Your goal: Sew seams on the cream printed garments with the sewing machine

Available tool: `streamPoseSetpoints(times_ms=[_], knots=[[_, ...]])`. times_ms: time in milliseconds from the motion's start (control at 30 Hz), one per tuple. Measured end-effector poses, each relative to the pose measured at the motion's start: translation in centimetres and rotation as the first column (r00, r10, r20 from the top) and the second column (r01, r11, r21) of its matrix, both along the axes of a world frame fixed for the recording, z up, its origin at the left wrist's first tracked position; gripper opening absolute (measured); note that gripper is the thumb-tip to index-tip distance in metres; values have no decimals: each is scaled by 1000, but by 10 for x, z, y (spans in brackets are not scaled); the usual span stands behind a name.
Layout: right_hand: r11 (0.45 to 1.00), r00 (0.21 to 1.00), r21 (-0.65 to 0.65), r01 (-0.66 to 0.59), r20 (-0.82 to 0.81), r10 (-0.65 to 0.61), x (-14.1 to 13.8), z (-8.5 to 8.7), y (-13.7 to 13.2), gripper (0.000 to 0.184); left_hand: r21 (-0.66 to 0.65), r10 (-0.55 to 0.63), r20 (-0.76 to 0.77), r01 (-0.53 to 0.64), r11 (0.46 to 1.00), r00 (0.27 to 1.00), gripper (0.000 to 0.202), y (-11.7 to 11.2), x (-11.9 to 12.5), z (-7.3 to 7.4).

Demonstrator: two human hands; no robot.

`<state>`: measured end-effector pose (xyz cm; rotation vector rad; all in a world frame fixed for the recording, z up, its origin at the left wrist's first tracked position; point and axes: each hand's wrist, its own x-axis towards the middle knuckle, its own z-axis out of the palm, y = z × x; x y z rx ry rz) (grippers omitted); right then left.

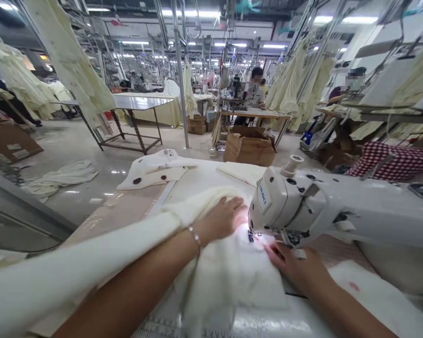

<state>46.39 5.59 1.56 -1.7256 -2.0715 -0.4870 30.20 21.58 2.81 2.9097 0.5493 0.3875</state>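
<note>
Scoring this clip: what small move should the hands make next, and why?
Probably the right hand should smooth the cream fabric toward the sewing machine, since the left hand already presses it beside the machine and loose folds lie in front of it.

The left hand [223, 219] is lying palm-down with its fingers [235, 205] extended forward, while the right hand [296, 268] is angling inward, its fingers [279, 252] slightly spread.

My left hand [221, 218], right hand [296, 268] bare; thin silver bracelet [194, 238] on left wrist; left forearm [127, 300], right forearm [348, 312] bare too.
</note>
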Motion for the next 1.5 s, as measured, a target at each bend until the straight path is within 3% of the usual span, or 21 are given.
streamPoseSetpoints(times_ms=[67,133,233,333,433,500,667,833,900,1033,1167,1300,1500], knots=[[999,1000,33,-8,11,8,6,2,1,28,-1,19,3,-19,1000,1000,16,12,7,5],[997,997,27,-78,18,77,4,3,-4,23,-18,77,10,-77,997,997,16,5,5,11],[974,977,-72,-215,-11,215,-7,5,-14,21,-91,128,7,-127,988,992,16,-35,-17,23],[956,966,-134,-260,-51,255,-14,4,-20,20,-162,30,-41,-37,986,999,29,-82,-46,32],[943,950,-124,-309,-90,300,-19,4,-23,18,-88,-29,-83,21,996,996,19,-104,-62,30],[928,931,-118,-352,-147,334,-24,6,-24,17,-62,-19,-29,17,998,999,7,-105,-63,25],[954,945,-102,-281,-200,257,-38,11,-26,12,-115,-4,155,22,993,988,22,-99,-55,9],[935,929,-64,-349,-158,336,-42,7,-28,16,9,-56,40,56,998,998,13,-106,-53,0],[922,918,-59,-383,-138,372,-40,5,-29,16,5,-73,-10,73,997,997,2,-107,-55,-1],[892,898,-109,-439,-85,431,-34,1,-30,18,-10,-123,-87,122,992,989,8,-104,-56,3],[887,904,-177,-426,-61,422,-33,1,-32,17,-74,-38,-82,32,997,996,13,-112,-56,7],[892,908,-168,-419,-48,417,-33,3,-31,20,-106,78,-41,-82,991,996,19,-120,-53,0],[919,933,-163,-360,-60,355,-22,1,-10,21,-64,27,-58,-31,997,998,24,-93,-45,-6]])
